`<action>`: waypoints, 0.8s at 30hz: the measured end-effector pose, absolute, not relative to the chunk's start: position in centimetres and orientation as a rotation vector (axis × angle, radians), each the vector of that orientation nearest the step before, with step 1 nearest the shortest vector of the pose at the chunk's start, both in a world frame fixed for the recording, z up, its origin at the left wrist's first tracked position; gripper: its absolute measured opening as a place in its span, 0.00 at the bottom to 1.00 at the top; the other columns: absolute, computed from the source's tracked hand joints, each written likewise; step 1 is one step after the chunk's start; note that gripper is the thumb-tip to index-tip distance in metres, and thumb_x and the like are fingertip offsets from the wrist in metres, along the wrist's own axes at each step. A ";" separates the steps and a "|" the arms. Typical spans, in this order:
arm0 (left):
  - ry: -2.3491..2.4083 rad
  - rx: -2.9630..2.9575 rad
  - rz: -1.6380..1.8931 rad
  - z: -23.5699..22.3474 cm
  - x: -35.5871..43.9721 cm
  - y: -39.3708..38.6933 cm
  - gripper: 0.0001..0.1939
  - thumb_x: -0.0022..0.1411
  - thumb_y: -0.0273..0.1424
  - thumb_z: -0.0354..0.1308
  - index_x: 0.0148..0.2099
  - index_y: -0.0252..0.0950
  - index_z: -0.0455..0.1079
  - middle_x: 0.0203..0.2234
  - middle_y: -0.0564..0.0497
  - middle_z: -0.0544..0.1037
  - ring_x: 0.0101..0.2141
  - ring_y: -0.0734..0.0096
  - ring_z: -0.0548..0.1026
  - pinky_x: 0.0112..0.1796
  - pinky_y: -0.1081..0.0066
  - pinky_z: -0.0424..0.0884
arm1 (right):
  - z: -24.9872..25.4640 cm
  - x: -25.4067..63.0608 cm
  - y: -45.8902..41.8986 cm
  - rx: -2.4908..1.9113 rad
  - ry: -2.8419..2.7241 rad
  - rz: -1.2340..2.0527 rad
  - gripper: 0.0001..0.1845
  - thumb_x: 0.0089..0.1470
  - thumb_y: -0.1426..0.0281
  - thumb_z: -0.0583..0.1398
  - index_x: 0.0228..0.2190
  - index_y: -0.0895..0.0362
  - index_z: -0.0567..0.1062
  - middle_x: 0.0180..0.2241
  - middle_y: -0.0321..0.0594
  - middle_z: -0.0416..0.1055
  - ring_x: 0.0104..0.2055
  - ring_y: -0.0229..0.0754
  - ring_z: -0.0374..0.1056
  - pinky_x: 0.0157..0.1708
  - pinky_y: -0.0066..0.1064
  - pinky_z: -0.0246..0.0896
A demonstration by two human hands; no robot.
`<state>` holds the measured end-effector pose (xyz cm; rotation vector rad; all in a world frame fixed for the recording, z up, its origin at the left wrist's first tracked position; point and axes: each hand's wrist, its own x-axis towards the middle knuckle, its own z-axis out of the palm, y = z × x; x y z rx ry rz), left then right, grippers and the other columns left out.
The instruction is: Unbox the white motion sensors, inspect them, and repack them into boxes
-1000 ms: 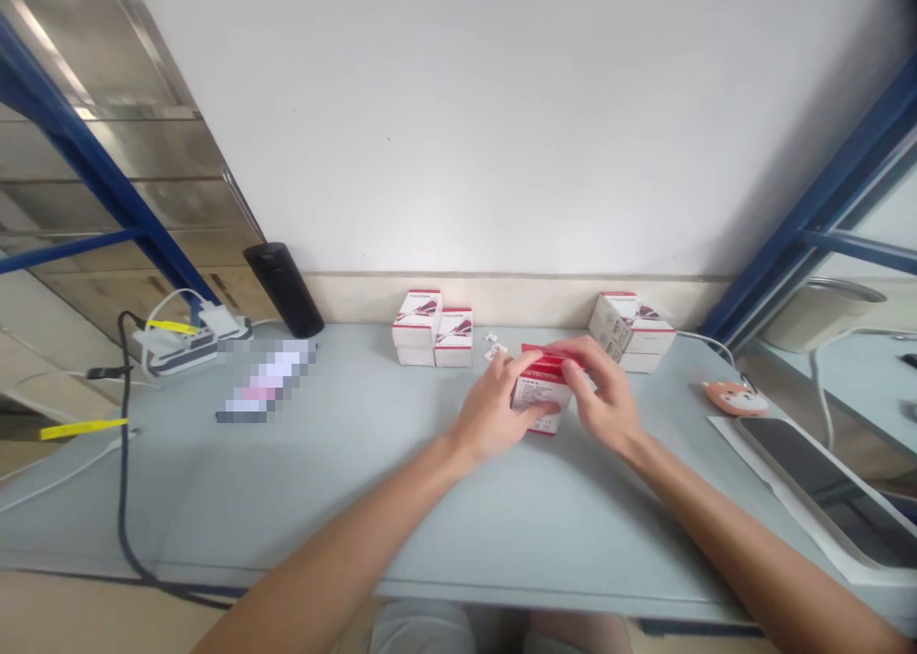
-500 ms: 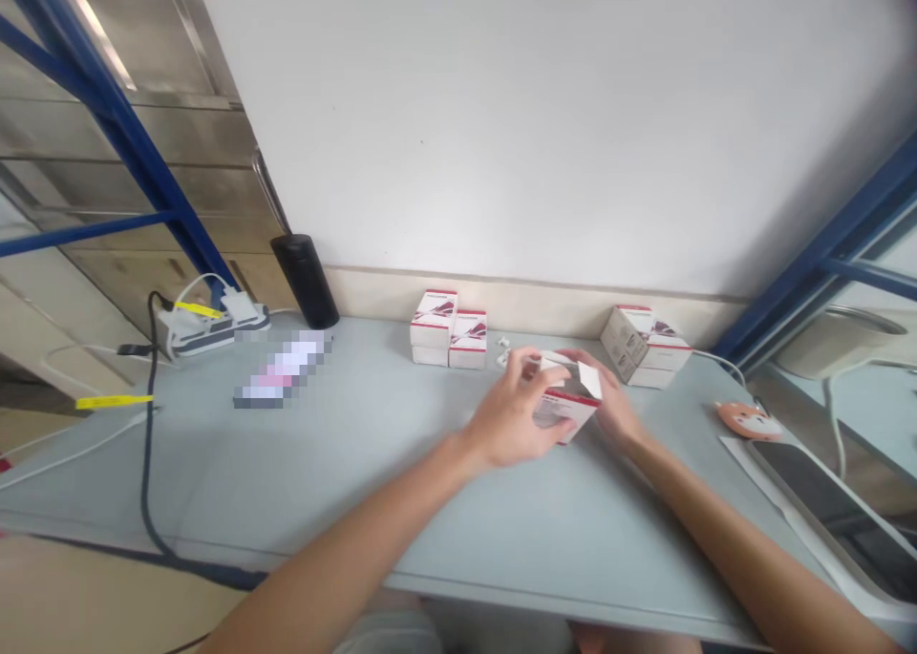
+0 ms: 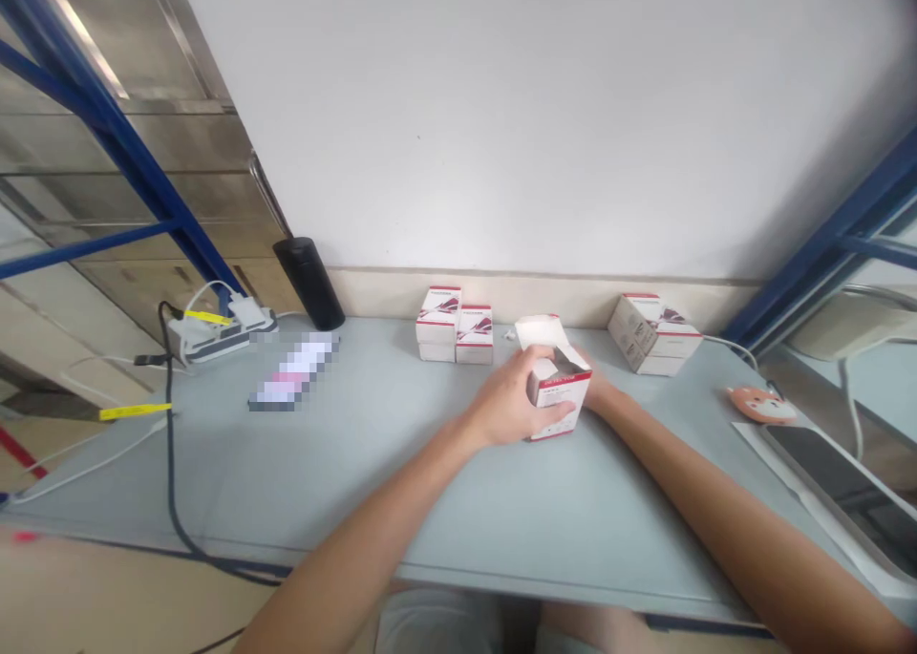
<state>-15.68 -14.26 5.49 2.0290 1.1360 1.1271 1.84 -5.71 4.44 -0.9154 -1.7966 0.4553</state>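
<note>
My left hand holds a small white cardboard box with red edges, its thumb across the printed front and its fingers at the left side. The box stands upright over the table, its top open. At the back of the opening a white lid flap is raised. What lies inside the box cannot be made out. My right hand is behind the box at its right side, and its fingers are hidden there. Small white pieces lie on the table behind my left hand.
Closed boxes of the same kind are stacked at the wall, left and right. A black cylinder, a power strip and a blurred-out flat item are on the left. An orange animal-shaped item and a dark tablet-like device lie right.
The lid flap has swung up and back, leaving the top more open. My right hand has moved behind the box, and the box is more upright. The view has shifted slightly.
</note>
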 end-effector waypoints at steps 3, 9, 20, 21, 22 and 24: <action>1.201 2.059 1.178 4.9 -15.3 -14.5 0.36 0.59 0.40 0.70 0.64 0.45 0.58 0.48 0.50 0.79 0.35 0.67 0.79 0.39 0.65 0.75 | 5.6 3.7 -4.9 -0.881 -1.789 0.379 0.08 0.55 0.63 0.68 0.30 0.54 0.82 0.35 0.41 0.80 0.35 0.44 0.76 0.36 0.33 0.73; 1.159 2.119 1.337 3.1 -14.5 -14.4 0.43 0.59 0.40 0.71 0.67 0.45 0.48 0.43 0.51 0.80 0.38 0.63 0.81 0.39 0.64 0.76 | 8.9 2.8 -7.6 -0.726 -1.394 0.008 0.11 0.67 0.66 0.61 0.49 0.50 0.78 0.45 0.45 0.75 0.44 0.47 0.74 0.38 0.38 0.74; 0.990 1.987 1.383 3.7 -14.9 -13.5 0.37 0.57 0.32 0.70 0.57 0.44 0.47 0.38 0.53 0.78 0.36 0.61 0.82 0.33 0.63 0.78 | 8.3 1.4 -10.9 -0.480 -1.984 -0.059 0.29 0.63 0.82 0.58 0.58 0.42 0.75 0.43 0.40 0.74 0.39 0.41 0.75 0.36 0.34 0.74; 0.980 1.970 1.379 3.8 -14.9 -13.6 0.36 0.58 0.32 0.70 0.56 0.44 0.47 0.39 0.52 0.79 0.37 0.60 0.83 0.34 0.62 0.79 | 8.3 1.7 -10.7 -0.494 -2.003 -0.072 0.30 0.63 0.82 0.58 0.58 0.41 0.75 0.44 0.40 0.74 0.40 0.42 0.75 0.36 0.34 0.74; 0.977 1.950 1.358 3.8 -14.8 -13.6 0.34 0.59 0.32 0.70 0.55 0.45 0.48 0.40 0.52 0.80 0.39 0.60 0.84 0.36 0.60 0.80 | 8.6 2.0 -10.6 -0.505 -2.025 -0.092 0.30 0.62 0.82 0.58 0.58 0.41 0.76 0.44 0.40 0.74 0.40 0.42 0.75 0.36 0.34 0.74; 0.995 1.916 1.312 3.8 -14.7 -13.8 0.33 0.60 0.34 0.71 0.54 0.45 0.50 0.40 0.51 0.82 0.42 0.57 0.84 0.40 0.58 0.81 | 9.3 2.8 -10.5 -0.506 -2.092 -0.127 0.30 0.61 0.83 0.59 0.56 0.41 0.77 0.44 0.40 0.74 0.41 0.43 0.75 0.37 0.35 0.73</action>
